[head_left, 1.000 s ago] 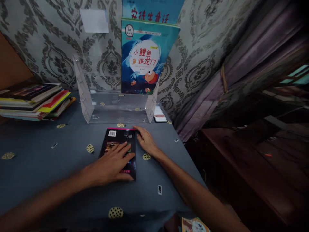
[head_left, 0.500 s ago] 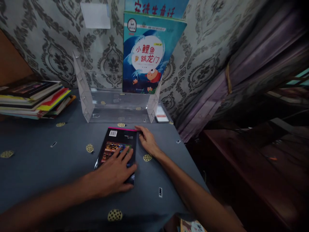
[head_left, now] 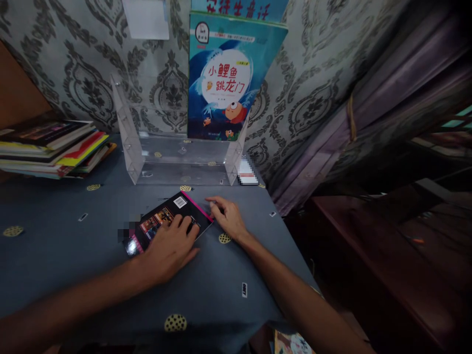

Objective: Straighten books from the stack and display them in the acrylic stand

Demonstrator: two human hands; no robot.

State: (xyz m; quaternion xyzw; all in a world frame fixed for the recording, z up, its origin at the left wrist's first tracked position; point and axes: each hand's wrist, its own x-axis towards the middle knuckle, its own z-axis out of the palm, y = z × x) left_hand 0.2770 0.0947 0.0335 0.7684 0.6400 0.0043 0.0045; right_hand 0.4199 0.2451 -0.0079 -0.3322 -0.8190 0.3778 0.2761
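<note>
A black book (head_left: 162,219) with a pink edge, a barcode and small colour pictures lies flat and turned at a slant on the table. My left hand (head_left: 173,246) rests on it, fingers stretched over its cover, not wrapped round it. Just off its pink edge, my right hand (head_left: 226,216) lies on the tablecloth with loosely bent fingers and nothing in them. Beyond the book stands a clear acrylic rack (head_left: 180,172) with stepped tiers. A blue children's book (head_left: 217,118) with a fish on its cover stands upright at the rack's right side, another blue book behind it.
A pile of books (head_left: 55,147) sits at the table's back left. A phone-like item (head_left: 247,172), partly blurred out, lies right of the rack. A purple curtain (head_left: 324,128) hangs at the right. Below the near table edge, another book (head_left: 291,342) shows.
The black book has turned clockwise under my left hand, its lower end swinging left. My left hand has shifted slightly left and up. The right hand has hardly moved.
</note>
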